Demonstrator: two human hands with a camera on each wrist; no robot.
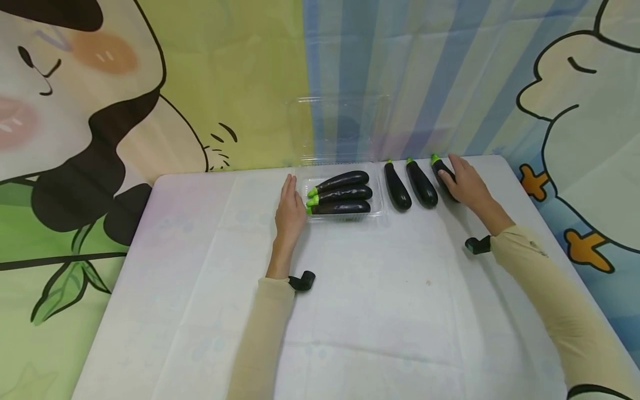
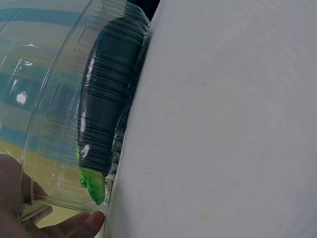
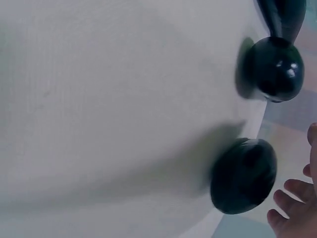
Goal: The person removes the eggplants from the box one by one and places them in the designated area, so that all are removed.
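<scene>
A clear plastic clamshell box point(image 1: 377, 191) stands at the back of the table, its lid point(image 1: 340, 130) raised. Three dark eggplants point(image 1: 345, 207) with green stems lie in it, stacked side by side. My left hand point(image 1: 290, 216) rests along the box's left side, fingers straight; in the left wrist view its fingertips point(image 2: 91, 223) are at the box's corner, by a green stem. To the right of the box are two loose eggplants point(image 1: 397, 188). My right hand point(image 1: 469, 184) is over a third loose eggplant point(image 1: 440, 168), partly covering it, with fingers spread beside it in the right wrist view.
A white cloth covers the table point(image 1: 380, 311). Right behind its back edge hangs a printed curtain point(image 1: 260, 83) with cartoon figures and stripes. Each wrist wears a small black camera point(image 1: 302, 281).
</scene>
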